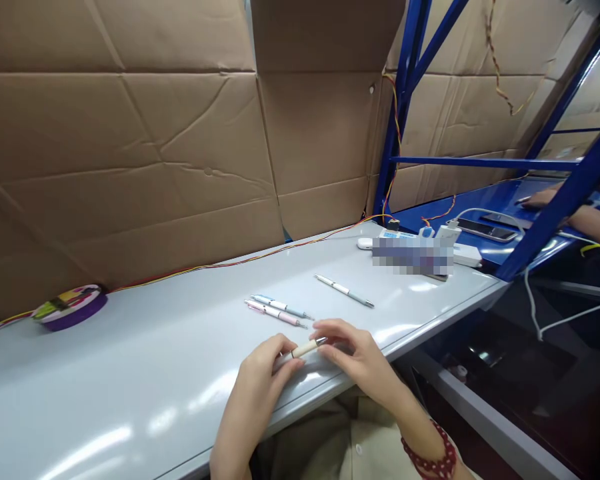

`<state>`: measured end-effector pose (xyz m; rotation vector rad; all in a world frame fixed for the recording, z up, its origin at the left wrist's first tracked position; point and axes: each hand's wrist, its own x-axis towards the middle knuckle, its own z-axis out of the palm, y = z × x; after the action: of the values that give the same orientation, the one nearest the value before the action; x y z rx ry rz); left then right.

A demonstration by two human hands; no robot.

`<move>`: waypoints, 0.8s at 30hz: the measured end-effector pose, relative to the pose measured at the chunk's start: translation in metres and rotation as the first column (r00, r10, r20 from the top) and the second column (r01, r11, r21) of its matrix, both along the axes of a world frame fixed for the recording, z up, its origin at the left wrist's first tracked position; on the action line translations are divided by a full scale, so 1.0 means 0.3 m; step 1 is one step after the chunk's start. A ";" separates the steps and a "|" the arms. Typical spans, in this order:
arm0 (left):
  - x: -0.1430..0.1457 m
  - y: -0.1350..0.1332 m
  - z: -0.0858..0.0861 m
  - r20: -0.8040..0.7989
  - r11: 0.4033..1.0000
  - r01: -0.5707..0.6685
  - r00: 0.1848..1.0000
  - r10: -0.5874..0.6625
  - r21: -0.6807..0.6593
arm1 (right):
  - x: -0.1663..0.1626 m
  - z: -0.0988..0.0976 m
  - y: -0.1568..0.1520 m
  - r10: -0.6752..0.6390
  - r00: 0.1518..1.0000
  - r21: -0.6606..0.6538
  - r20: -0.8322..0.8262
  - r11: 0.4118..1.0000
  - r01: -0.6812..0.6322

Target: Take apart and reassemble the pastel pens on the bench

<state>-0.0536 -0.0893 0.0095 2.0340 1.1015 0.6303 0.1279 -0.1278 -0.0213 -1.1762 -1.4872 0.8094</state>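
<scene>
A cream-coloured pen (306, 348) with a silver tip is held just above the front edge of the table. My left hand (265, 370) is closed around its rear part, thumb and fingers pinching the barrel. At the silver tip, the fingers of my right hand (363, 357) are curled with thumb and fingertips close together; whether they grip the tip is hard to make out. Just beyond my hands lie a pink pen (275, 313) and a light blue pen (281, 306), side by side. Farther right lies a white and grey-blue pen (344, 290).
A round purple-rimmed container (73, 310) stands at the left. A power strip (400, 235) with plugs, a phone (485, 229) and cables are at the right, near a blue metal frame (485, 163). Another person's hand (543, 198) rests on the blue table. Cardboard (130, 133) lines the back.
</scene>
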 end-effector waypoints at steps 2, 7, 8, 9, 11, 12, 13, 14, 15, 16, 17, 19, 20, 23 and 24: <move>-0.001 0.001 -0.002 -0.032 1.000 -0.009 0.999 0.009 0.009 | 0.001 -0.006 0.002 -0.025 1.000 -0.005 0.010 1.000 0.025; -0.005 0.000 -0.008 -0.103 0.999 -0.021 0.994 0.025 0.038 | -0.015 -0.005 0.005 -0.099 0.982 0.007 0.163 0.995 0.099; -0.005 0.000 -0.008 -0.098 0.999 -0.025 0.995 0.029 0.041 | -0.017 -0.003 0.004 -0.092 0.982 0.008 0.165 0.996 0.092; -0.005 0.000 -0.007 -0.091 0.999 -0.027 0.995 0.030 0.042 | -0.017 -0.001 0.003 -0.075 0.986 0.004 0.152 0.997 0.075; -0.004 0.000 -0.004 -0.078 0.999 -0.023 0.997 0.026 0.041 | -0.013 0.001 0.002 -0.039 0.994 -0.011 0.106 0.999 0.040; -0.004 0.000 -0.003 -0.074 0.999 -0.018 0.997 0.020 0.037 | -0.011 0.001 0.002 -0.028 0.996 -0.022 0.084 0.999 0.030; -0.003 0.000 -0.002 -0.074 0.999 -0.012 0.997 0.014 0.033 | -0.008 0.000 0.002 -0.027 0.997 -0.030 0.069 0.999 0.029; -0.003 0.000 -0.001 -0.077 1.000 -0.008 0.997 0.010 0.030 | -0.006 -0.001 0.003 -0.032 0.997 -0.037 0.064 0.999 0.034; -0.003 0.001 -0.001 -0.081 1.000 -0.007 0.997 0.009 0.028 | -0.006 -0.002 0.004 -0.039 0.997 -0.040 0.068 0.998 0.042; -0.004 0.001 -0.001 -0.086 1.000 -0.010 0.996 0.012 0.028 | -0.006 -0.004 0.005 -0.047 0.996 -0.039 0.079 0.998 0.050; -0.004 0.002 -0.002 -0.090 0.999 -0.012 0.996 0.015 0.029 | -0.007 -0.005 0.006 -0.053 0.994 -0.035 0.097 0.998 0.057; -0.007 0.003 -0.003 -0.098 0.999 -0.019 0.995 0.022 0.035 | -0.011 -0.008 0.010 -0.066 0.987 -0.024 0.148 0.997 0.070; -0.008 0.004 -0.003 -0.101 0.999 -0.021 0.995 0.025 0.037 | -0.014 -0.010 0.012 -0.073 0.981 -0.016 0.182 0.997 0.077; -0.011 0.004 -0.003 -0.101 0.999 -0.019 0.995 0.024 0.049 | -0.023 -0.015 0.017 -0.105 0.948 0.039 0.300 0.994 0.098; -0.012 0.003 -0.002 -0.095 0.999 -0.012 0.995 0.017 0.051 | -0.025 -0.016 0.018 -0.118 0.936 0.063 0.333 0.993 0.102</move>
<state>-0.0572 -0.0883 0.0088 2.1204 1.1672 0.5788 0.1204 -0.1223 -0.0261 -1.4020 -1.6876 0.5122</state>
